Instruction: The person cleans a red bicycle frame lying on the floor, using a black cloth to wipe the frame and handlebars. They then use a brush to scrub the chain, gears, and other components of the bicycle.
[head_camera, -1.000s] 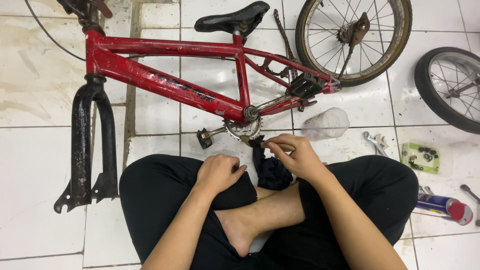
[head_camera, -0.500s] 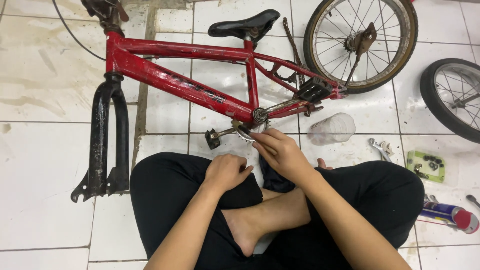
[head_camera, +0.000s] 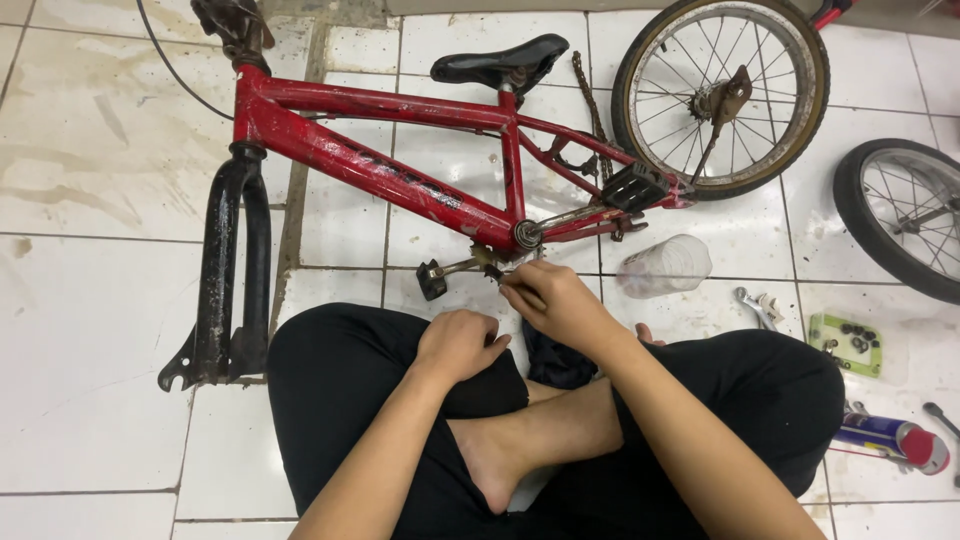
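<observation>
**Hands at the crank of a red bicycle lying on the tiles**

A person is sitting cross-legged on white floor tiles, facing a red bicycle frame (head_camera: 400, 180) that is lying flat on its side. Its long axis is running left to right: the black fork (head_camera: 225, 280) is pointing toward the near left, and the rear wheel (head_camera: 720, 95) is lying at the far right.

The right hand (head_camera: 555, 305) is reaching to the crank arm (head_camera: 465, 268) just below the bottom bracket (head_camera: 527, 234), its fingers pinching something small and dark there; what that is, I cannot quite tell. The crank arm is pointing left, ending in a black pedal (head_camera: 431, 281). The left hand (head_camera: 460, 345) is resting on the left knee, curled into a loose fist and holding nothing visible.

A clear plastic cup (head_camera: 665, 267) is lying on its side just right of the hands. A loose wheel (head_camera: 905, 215), a green tray of small parts (head_camera: 848, 343) and a spray can (head_camera: 890, 437) are sitting farther right.
</observation>
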